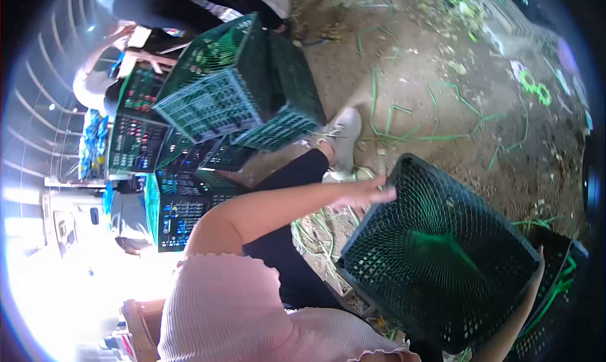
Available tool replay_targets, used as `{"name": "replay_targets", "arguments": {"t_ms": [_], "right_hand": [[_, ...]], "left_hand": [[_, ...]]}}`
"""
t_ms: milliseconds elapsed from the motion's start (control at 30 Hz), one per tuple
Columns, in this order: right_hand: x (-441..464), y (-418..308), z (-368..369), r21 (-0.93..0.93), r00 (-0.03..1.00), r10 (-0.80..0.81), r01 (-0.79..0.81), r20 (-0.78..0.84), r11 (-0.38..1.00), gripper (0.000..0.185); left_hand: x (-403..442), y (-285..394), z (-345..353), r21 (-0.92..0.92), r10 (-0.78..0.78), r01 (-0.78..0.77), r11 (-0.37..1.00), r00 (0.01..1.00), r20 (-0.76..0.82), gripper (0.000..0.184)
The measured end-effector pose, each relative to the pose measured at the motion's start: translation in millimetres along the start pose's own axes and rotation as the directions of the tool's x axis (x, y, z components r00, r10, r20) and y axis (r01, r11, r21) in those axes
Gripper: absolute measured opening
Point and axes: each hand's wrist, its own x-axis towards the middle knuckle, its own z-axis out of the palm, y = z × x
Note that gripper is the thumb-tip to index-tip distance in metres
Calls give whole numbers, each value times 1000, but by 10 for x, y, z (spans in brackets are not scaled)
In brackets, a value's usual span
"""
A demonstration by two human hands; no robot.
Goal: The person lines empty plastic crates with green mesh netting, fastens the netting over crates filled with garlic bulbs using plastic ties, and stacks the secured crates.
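A dark green mesh plastic crate (pixel 442 236) stands tilted in front of me, its open side towards me. I see green light on its inner base and nothing clearly lying inside. My left hand (pixel 366 195) is at the crate's upper left edge, fingers stretched out and slightly blurred; whether they touch the rim is hard to make out. At the far right edge, my right hand (pixel 538 270) grips the crate's rim, with most of its fingers hidden. Another dark crate (pixel 558 286) with green stalks lies just beyond that hand.
Several green crates (pixel 214 103) are stacked at the upper left, beside other people's arms and legs. Green stalks (pixel 435 138) and leaf scraps litter the dirt floor (pixel 404 53). My shoe (pixel 344 141) rests near the crate. Crates of dark items (pixel 180 217) stand at left.
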Motion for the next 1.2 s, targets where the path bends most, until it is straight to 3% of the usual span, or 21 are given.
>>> {"name": "replay_targets", "arguments": {"t_ms": [33,100,133,233,333,433,500,567,600,667,733,800,833,867,933,967,1033,1100,1167,1200], "right_hand": [[-9,-1,-9,8,999,-3,4,-50,1000,45],[-74,-8,34,28,989,-21,26,-144,999,46],[-100,-16,62,45,983,-35,44,-179,998,47],[-293,-12,228,125,959,-59,96,-277,987,48],[-711,-45,500,215,928,-90,177,-361,960,50],[-1173,-193,884,291,904,-152,282,-399,914,51],[-1464,-431,1227,306,888,-231,366,-399,879,52],[-1692,-795,1576,207,847,-391,481,-359,852,53],[-1803,-984,1719,-31,784,-562,576,-263,817,55],[-2024,-1360,2004,-434,555,-831,741,-35,512,58],[-2400,-1576,3104,-363,317,-935,862,-156,353,57],[-2470,-1756,3074,-484,280,-960,836,-27,257,54],[-2495,-1792,3070,-538,265,-964,817,30,208,52],[-2519,-1767,3151,-464,293,-954,855,60,233,48],[-2490,-1752,3205,-659,250,-948,750,196,62,42],[-2515,-1713,3347,-565,324,-938,800,126,200,40],[-2607,-1626,3630,-601,372,-923,761,98,243,40],[-2639,-1569,3704,-622,407,-906,741,117,253,41],[-2645,-1542,3704,-631,431,-881,742,194,224,40],[-2682,-1511,3778,-621,453,-867,746,207,241,39]], "left_hand": [[-111,-23,141,23,-73,74,997,997,-31,90],[-18,-265,179,119,-21,33,992,995,-101,75],[37,-365,232,172,-77,109,979,980,-184,56],[139,-544,272,-129,-204,177,976,951,-232,36],[8,-569,427,53,-170,200,978,921,-350,19],[-461,-489,727,-12,50,-62,998,890,-453,20],[-600,-586,734,-5,167,-195,981,850,-500,44],[-1401,-240,793,-30,227,-301,953,776,-589,45],[-1691,-160,815,-104,246,-397,912,731,-636,43],[-2199,-101,756,-242,320,-613,752,661,-679,40],[-2617,-178,636,-314,407,-796,518,552,-727,37],[-3140,-200,565,-258,415,-907,332,386,-824,33],[-3479,-182,570,-208,393,-943,261,300,-869,31],[-3717,-219,470,-202,366,-962,186,258,-894,28],[-4188,-298,140,-156,338,-986,52,164,-927,22],[-4423,-338,-60,-119,334,-993,-9,109,-936,18],[-5026,-266,-226,13,253,-999,-42,-23,-967,9],[-5570,-272,-743,65,235,-992,-111,-90,-968,8],[-6047,-81,-948,87,-25,-996,-2,-87,-996,16],[-6268,-13,-1056,67,-9,-997,42,-68,-998,19]]}}
